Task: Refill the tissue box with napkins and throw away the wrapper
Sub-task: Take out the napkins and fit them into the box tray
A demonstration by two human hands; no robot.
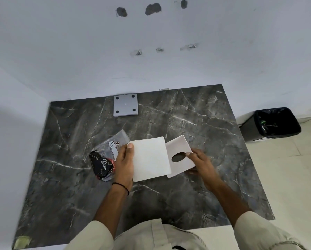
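A white stack of napkins [150,158] is held in my left hand [125,161], thumb on its top left corner, above the dark marble table [187,195]. My right hand [201,165] grips the white tissue box [180,156], its face with an oval opening turned up, just right of the napkins and partly under their edge. The crumpled clear and black wrapper [105,156] lies on the table left of my left hand.
A grey square plate with four dark dots [125,105] lies at the table's far edge by the wall. A black lined bin [275,123] stands on the floor past the table's right edge. White walls close off the back and left.
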